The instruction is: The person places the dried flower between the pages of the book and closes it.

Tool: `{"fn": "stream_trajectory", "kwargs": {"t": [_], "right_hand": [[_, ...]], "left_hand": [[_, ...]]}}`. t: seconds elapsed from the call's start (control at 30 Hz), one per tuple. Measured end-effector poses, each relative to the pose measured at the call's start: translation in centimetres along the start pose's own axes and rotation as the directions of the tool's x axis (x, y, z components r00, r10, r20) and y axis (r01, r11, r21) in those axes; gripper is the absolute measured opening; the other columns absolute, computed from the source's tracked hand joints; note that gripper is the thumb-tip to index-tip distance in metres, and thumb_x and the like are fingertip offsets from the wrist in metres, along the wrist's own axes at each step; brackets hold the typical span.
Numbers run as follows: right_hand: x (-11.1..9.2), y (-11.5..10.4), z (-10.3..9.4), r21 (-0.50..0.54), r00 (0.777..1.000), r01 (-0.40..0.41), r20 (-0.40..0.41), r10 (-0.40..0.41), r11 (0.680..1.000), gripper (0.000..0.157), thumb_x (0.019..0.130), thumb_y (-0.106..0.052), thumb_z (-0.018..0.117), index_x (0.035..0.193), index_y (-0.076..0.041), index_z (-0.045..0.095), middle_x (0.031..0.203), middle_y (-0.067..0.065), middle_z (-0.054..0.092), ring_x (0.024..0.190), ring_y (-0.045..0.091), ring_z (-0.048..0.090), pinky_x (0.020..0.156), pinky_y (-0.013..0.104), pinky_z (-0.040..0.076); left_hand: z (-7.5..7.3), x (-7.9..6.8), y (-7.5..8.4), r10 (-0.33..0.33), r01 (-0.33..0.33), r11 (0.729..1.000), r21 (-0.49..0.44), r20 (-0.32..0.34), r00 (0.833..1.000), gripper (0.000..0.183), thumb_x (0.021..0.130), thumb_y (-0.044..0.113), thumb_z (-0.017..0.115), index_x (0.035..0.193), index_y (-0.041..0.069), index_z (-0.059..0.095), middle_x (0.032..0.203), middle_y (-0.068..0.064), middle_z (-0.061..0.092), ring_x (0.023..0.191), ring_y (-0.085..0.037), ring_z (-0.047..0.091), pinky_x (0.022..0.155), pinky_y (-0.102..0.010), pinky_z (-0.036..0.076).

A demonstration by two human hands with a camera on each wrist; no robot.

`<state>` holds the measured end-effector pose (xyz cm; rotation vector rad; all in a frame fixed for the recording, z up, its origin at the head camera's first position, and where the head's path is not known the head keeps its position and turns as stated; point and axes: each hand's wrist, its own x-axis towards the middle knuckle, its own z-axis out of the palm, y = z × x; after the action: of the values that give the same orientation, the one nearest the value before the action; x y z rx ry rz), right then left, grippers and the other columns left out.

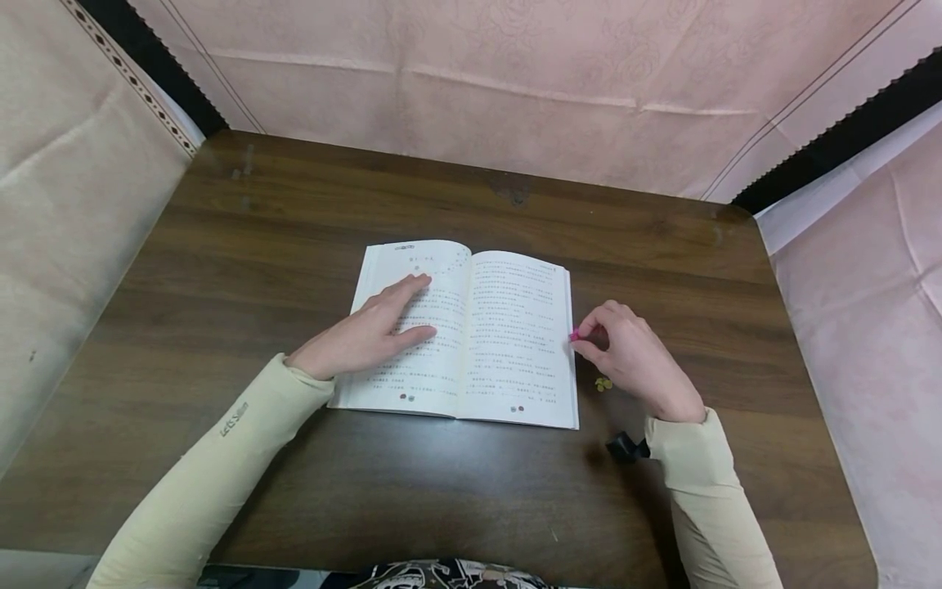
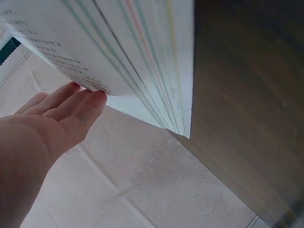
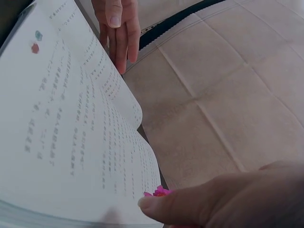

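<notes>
An open book (image 1: 518, 335) lies on the table, with printed text on both pages. My left hand (image 1: 361, 334) rests on the left page, fingers straight and thumb spread; in the left wrist view its fingertips (image 2: 97, 97) touch the paper. At the right page's outer edge, my right hand (image 1: 636, 356) pinches a small bright pink piece (image 1: 574, 335) between thumb and forefinger. The right wrist view shows jagged edges on this pink piece (image 3: 158, 191), partly hidden behind the thumb. A small yellow flower-like piece (image 1: 603, 384) lies on the table just below the right hand.
The brown wooden table (image 1: 412, 483) has pale pink patterned cloth (image 1: 471, 90) hanging beyond its far edge and at both sides. A black device (image 1: 625, 447) is at the right wrist, close over the tabletop. Patterned dark fabric (image 1: 449, 575) shows at the near edge.
</notes>
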<state>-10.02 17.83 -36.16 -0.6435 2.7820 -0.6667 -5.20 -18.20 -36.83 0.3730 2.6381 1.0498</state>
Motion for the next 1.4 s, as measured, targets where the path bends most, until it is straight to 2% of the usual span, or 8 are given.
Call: {"fn": "stream_trajectory", "kwargs": {"t": [0.3,0.57,0.73,0.97,1.13,1.4], "right_hand": [[0.7,-0.8,0.2,0.030,0.999,0.028,0.026,-0.029,0.999,0.018,0.082,-0.019,0.080,0.092,-0.014,0.067,0.096,0.003,0.057,0.085,0.026,0.052,0.064,0.034,0.048],[1.0,-1.3,0.5,0.039,0.998,0.051,0.031,-0.052,0.998,0.017,0.082,-0.018,0.080,0.091,-0.016,0.066,0.097,0.004,0.058,0.086,0.026,0.053,0.068,0.034,0.048],[1.0,-1.7,0.7,0.050,0.997,0.061,0.044,-0.063,0.997,0.016,0.082,-0.018,0.080,0.091,-0.017,0.066,0.097,0.003,0.058,0.087,0.027,0.054,0.068,0.034,0.048],[0.9,-2.1,0.9,0.027,0.996,0.052,0.066,-0.053,0.998,0.014,0.084,-0.019,0.078,0.095,-0.017,0.070,0.097,0.002,0.058,0.090,0.026,0.054,0.071,0.035,0.044],[1.0,-2.2,1.0,0.015,0.997,0.046,0.067,-0.047,0.999,0.016,0.084,-0.020,0.078,0.098,-0.016,0.071,0.097,0.001,0.059,0.092,0.025,0.054,0.073,0.035,0.046],[1.0,-1.7,0.7,0.028,0.999,0.032,0.028,-0.032,0.999,0.019,0.087,-0.008,0.073,0.105,-0.011,0.066,0.099,0.002,0.059,0.085,0.021,0.053,0.066,0.032,0.050]], "left_hand": [[-0.1,-0.1,0.0,0.005,-0.005,1.000,0.003,0.006,1.000,0.079,0.095,0.045,0.058,0.155,0.011,0.020,0.160,-0.006,0.018,0.147,-0.023,0.014,0.117,-0.045,0.017],[-0.1,-0.2,-0.1,0.003,-0.003,0.999,0.034,-0.001,1.000,0.082,0.095,0.046,0.058,0.156,0.010,0.017,0.162,-0.006,0.013,0.148,-0.021,0.009,0.117,-0.044,0.015],[-0.1,-0.2,-0.1,-0.066,0.067,0.994,0.084,-0.019,0.998,0.094,0.092,0.053,0.058,0.156,0.007,0.007,0.163,-0.009,0.000,0.149,-0.020,-0.002,0.118,-0.047,0.010],[0.2,0.1,-0.5,-0.183,0.181,0.978,0.105,0.007,0.983,0.117,0.080,0.066,0.065,0.156,0.006,-0.001,0.163,-0.012,-0.004,0.148,-0.025,-0.011,0.116,-0.055,0.003],[0.4,0.2,-0.8,-0.185,0.183,0.976,0.118,0.006,0.983,0.118,0.079,0.061,0.070,0.155,0.004,0.001,0.162,-0.014,-0.002,0.148,-0.028,-0.010,0.116,-0.057,0.004],[0.4,0.4,-0.7,-0.172,0.170,0.978,0.122,0.009,0.985,0.114,0.081,0.057,0.071,0.155,0.003,0.005,0.162,-0.016,0.002,0.148,-0.029,-0.007,0.117,-0.053,0.004]]}}
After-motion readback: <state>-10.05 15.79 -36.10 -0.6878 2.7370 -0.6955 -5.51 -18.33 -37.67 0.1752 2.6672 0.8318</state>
